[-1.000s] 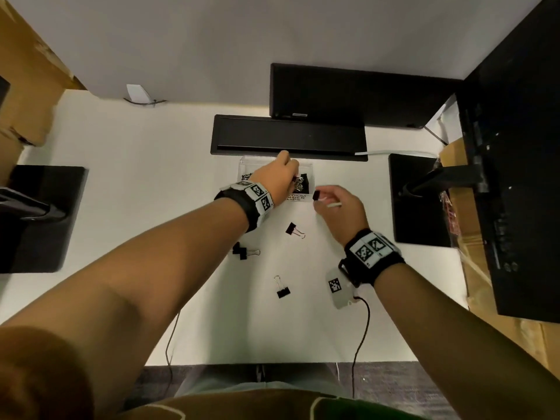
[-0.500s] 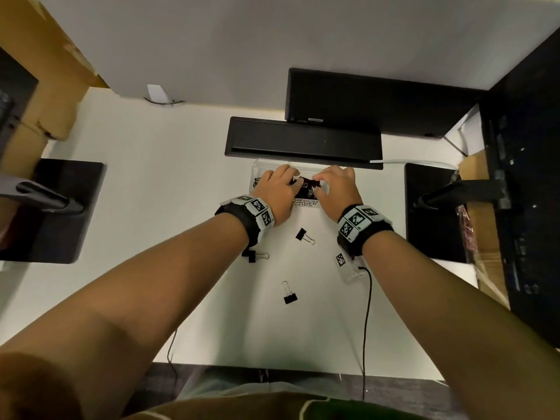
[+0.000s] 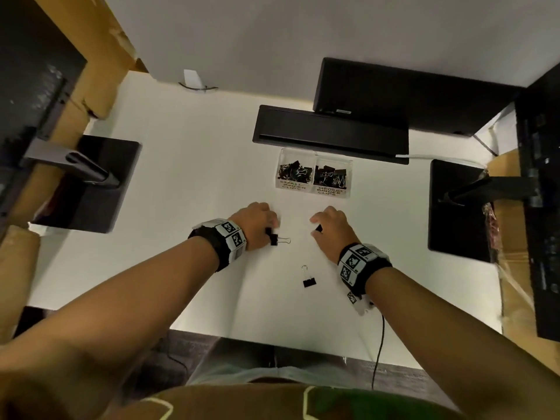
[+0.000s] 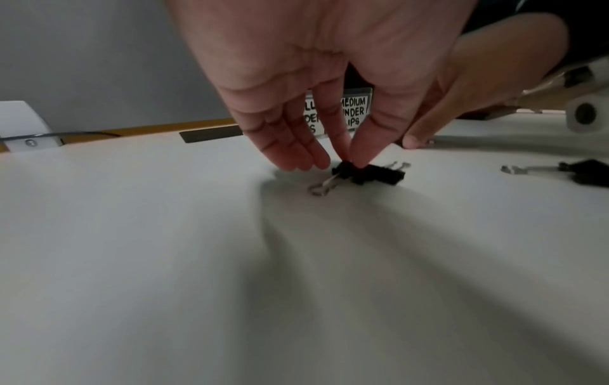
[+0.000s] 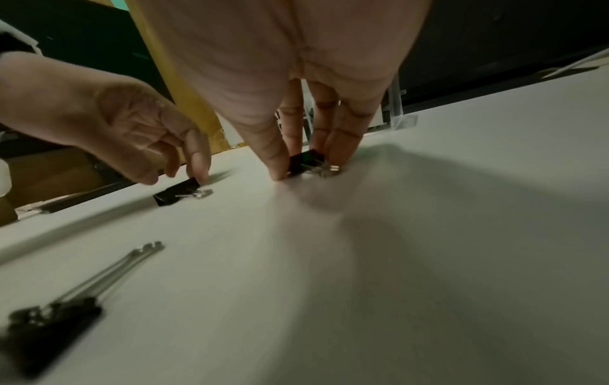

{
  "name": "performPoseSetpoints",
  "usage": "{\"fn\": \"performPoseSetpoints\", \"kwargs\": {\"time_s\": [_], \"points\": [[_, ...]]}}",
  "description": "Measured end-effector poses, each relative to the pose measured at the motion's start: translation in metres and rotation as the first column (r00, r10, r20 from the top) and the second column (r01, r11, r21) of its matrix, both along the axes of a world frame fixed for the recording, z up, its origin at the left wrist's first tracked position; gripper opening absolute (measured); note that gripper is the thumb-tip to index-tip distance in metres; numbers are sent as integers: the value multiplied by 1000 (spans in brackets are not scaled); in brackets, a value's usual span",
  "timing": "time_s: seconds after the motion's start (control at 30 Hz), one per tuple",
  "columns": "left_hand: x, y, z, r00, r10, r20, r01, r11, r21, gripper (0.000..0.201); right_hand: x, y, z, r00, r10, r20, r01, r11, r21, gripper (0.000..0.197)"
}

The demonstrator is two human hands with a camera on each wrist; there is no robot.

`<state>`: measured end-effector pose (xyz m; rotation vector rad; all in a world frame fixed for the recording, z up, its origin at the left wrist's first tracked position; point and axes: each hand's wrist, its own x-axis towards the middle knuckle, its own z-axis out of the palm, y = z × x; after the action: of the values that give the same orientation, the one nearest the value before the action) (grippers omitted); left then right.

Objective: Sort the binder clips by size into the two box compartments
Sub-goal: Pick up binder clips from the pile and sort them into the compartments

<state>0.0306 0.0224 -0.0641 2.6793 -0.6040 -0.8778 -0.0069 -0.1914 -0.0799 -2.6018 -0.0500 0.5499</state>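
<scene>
A white table (image 3: 181,207) is seen bearing a clear two-compartment box (image 3: 314,165), already holding black clips. Nearer, a small clip (image 4: 344,168) is pinched by the left hand (image 3: 257,225), another clip (image 5: 304,160) by the right hand (image 3: 331,228); a third clip (image 3: 308,280) lies between the wrists.

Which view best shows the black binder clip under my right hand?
The right wrist view: the black binder clip sits pinched between thumb and fingers of the right hand, wire handles visible. The head view shows only a black corner. The left wrist view hides it.
</scene>
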Motion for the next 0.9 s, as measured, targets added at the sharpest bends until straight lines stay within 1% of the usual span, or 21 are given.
{"fn": "performPoseSetpoints", "kwargs": {"time_s": [0.07,0.17,0.27,0.37,0.43,0.5,0.57,0.63,0.67,0.77,0.9], "points": [[-6,6,-1,999,25,-32,-25,1000,-11,35,-3,4,2,1000,-25,11,25,999,37,27],[-13,8,-6,999,42,-24,-43,998,-38,38,-14,8,12,1000,-24,3,23,993,120,27],[-17,6,-9,996,87,-9,-87,995,-55,27,-32,13,21,993,104,-49,-94,980,173,25],[-20,4,-8,991,126,36,-123,989,-78,20,-53,16,22,961,260,-95,-249,962,114,25],[-23,5,-7,986,154,68,-146,982,-117,21,-66,17,19,940,327,-98,-326,945,31,25],[-27,5,-4,984,162,69,-152,979,-137,26,-75,17,14,925,368,-92,-374,926,-53,26],[-30,2,-2,989,138,56,-131,984,-119,31,-81,17,8,936,341,-91,-348,934,-84,25],[-33,-1,0,993,102,51,-98,992,-83,36,-82,15,3,957,276,-92,-282,957,-63,22],[-35,-2,0,995,87,52,-84,994,-64,38,-81,14,1,959,269,-85,-274,960,-54,22],[-37,-7,-2,996,42,75,-41,999,-12,38,-76,11,-1,958,279,-57,-282,959,-41,22],[-38,-14,-2,996,17,91,-21,999,49,35,-61,5,1,978,211,4,-211,977,31,19]]}}
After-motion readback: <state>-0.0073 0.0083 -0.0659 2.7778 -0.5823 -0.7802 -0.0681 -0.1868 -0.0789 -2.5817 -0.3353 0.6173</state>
